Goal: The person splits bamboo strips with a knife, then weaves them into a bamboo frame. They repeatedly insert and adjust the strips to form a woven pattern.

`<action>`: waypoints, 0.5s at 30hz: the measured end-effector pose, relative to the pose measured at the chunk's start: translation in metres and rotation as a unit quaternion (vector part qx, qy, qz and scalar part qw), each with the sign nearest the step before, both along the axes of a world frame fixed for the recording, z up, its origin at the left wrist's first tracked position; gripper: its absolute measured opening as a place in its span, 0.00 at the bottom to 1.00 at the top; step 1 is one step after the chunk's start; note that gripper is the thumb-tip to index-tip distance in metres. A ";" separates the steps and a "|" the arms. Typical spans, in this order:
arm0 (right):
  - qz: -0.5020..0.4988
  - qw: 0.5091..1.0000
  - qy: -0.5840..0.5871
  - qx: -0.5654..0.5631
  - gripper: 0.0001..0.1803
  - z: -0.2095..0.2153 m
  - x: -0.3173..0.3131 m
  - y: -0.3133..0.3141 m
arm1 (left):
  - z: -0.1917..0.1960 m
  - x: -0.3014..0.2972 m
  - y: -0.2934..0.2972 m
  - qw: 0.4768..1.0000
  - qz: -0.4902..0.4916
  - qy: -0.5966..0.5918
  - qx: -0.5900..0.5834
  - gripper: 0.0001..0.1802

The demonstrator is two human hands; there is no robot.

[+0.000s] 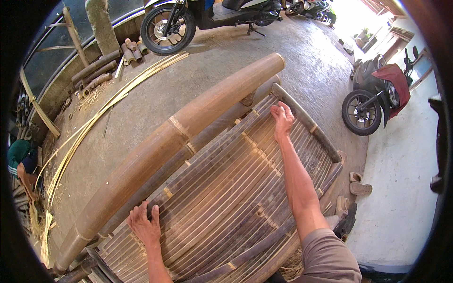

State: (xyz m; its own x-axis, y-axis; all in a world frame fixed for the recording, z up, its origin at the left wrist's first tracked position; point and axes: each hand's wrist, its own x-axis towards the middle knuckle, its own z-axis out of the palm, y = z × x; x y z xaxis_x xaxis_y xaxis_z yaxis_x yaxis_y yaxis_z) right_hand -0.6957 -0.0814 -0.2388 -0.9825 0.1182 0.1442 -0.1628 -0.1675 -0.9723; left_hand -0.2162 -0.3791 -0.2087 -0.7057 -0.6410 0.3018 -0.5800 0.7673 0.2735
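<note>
A bamboo bench (pixel 222 203) with a seat of narrow split-bamboo slats stretches below me. Along its far side runs a thick brown bamboo pole (pixel 155 137), over a thinner one. My left hand (pixel 145 226) rests on the far edge of the slats near the bench's left end, thumb apart from the fingers. Further right, my right hand (pixel 283 118) is at the slats' far right corner, close to the dark end pole (pixel 309 123). Its fingers are curled in. Whatever they may pinch is hidden.
Long pale bamboo strips (pixel 89 125) lie on the concrete floor at left. A person in green and dark clothing (pixel 23 158) is at the left rim. Motorbikes (pixel 212 21) stand at the back, another (pixel 382 94) by the white wall. Sandals (pixel 360 187) lie at right.
</note>
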 end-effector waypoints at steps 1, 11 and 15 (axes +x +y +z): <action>0.002 1.000 0.006 0.001 0.16 0.000 0.000 0.000 | 0.000 0.000 0.000 1.000 0.003 -0.011 -0.004 0.27; 0.000 0.998 0.031 0.057 0.13 -0.003 -0.002 -0.001 | 0.013 -0.002 0.004 0.999 0.004 -0.028 0.033 0.25; -0.014 0.997 0.031 0.068 0.14 -0.008 -0.007 -0.002 | 0.013 -0.001 0.004 0.999 0.014 -0.010 0.038 0.24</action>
State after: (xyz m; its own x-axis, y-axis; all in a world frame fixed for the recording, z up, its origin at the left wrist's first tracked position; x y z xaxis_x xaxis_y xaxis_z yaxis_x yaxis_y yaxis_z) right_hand -0.7025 -0.0830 -0.2463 -0.9680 0.1199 0.2204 -0.2254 -0.0296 -0.9738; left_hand -0.2171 -0.3751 -0.1959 -0.6924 -0.6814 0.2372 -0.6070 0.7278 0.3192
